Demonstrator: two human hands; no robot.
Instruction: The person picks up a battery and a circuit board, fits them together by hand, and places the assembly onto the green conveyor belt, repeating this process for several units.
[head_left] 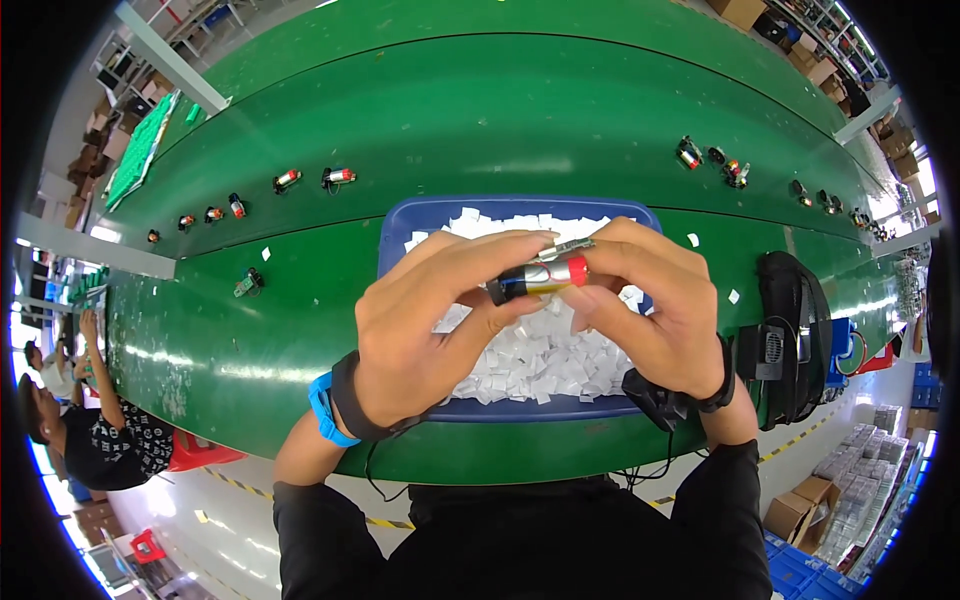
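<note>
Above a blue bin [391, 235] of small white paper pieces [545, 350], both hands hold one small device. It is a silver cylinder [538, 280] with a red end and a black end, and a narrow circuit board [567, 249] along its upper side. My left hand [425, 310] pinches the black end between thumb and fingers. My right hand [655, 300] grips the red end and the board, thumb below and fingers above. The fingers cover parts of the device. Whether it is a battery or a motor, I cannot tell.
Similar small devices [340, 176] lie in a row at the far left, and more [690, 153] at the far right. A small circuit part [248, 283] is left of the bin. A black bag [793, 340] lies right. Another person [105, 430] works at the left.
</note>
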